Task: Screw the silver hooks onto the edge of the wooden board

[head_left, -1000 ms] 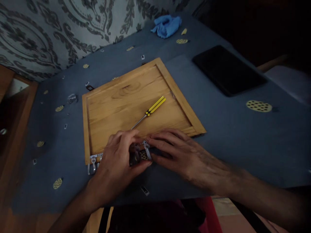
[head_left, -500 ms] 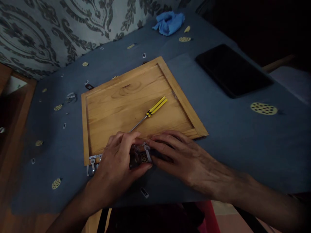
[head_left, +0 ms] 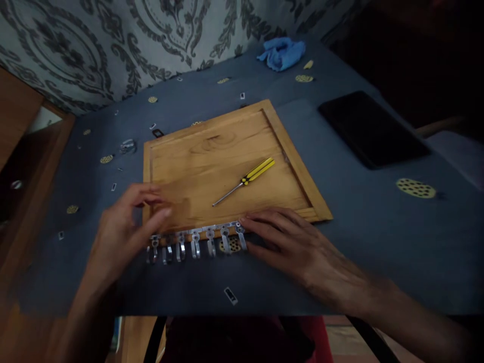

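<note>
Wooden board [head_left: 204, 169] flat on tabletop [head_left: 181, 292], centre of frame, near edge towards person, seemingly so row of metal hooks [head_left: 195, 244] along that edge, lower centre, sits within reach. Yellow-handled screwdriver [head_left: 246, 180] loose on board, probably parked close by. Left hand [head_left: 123, 229], lower left, blurred, open, thumb and fingers apart, near leftmost hooks, holding nothing visible. Right hand [head_left: 293, 247], lower right, partly spread, fingertips at rightmost hook, perhaps steadying; cannot tell whether gripping.

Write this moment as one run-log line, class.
left hand: open, by left side of board | right hand: at right end of hooks | hooks: along board's near edge | screwdriver: on board
</note>
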The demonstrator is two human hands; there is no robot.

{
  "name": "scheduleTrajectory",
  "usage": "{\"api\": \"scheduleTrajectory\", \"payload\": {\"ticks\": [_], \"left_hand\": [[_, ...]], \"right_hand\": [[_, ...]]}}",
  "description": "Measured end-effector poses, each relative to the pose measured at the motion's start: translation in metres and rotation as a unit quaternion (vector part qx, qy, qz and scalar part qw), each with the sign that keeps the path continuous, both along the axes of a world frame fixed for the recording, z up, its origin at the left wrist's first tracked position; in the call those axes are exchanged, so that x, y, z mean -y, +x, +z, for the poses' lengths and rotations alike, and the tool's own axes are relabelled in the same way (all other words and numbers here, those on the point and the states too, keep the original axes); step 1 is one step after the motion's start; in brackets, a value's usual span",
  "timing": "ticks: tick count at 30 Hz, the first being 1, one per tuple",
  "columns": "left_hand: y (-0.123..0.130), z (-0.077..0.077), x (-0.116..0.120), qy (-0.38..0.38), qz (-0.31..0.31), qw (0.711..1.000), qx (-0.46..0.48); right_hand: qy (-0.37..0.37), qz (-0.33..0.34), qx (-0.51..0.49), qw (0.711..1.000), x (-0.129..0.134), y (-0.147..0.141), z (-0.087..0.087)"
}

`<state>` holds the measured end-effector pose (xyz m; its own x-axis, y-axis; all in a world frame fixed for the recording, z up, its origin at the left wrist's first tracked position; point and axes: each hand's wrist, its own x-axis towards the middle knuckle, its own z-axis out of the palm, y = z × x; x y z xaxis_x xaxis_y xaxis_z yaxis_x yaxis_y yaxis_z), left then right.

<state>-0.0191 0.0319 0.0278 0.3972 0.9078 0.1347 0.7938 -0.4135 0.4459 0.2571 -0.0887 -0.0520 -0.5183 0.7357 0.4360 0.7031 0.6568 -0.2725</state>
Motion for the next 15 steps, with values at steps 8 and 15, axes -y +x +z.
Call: {"api": "scheduleTrajectory", "payload": {"ticks": [8,15], "left_hand": [[-0.078,-0.010,-0.046,0.011,0.191,0.980,0.055],[-0.129,-0.042,-0.088,0.066,0.230,0.971,0.008]], "right_hand": [[-0.014,0.005,0.010,1.000,0.000,0.001,0.000],[0.049,0.018,0.003,0.999,-0.001,0.012,-0.027]]}}
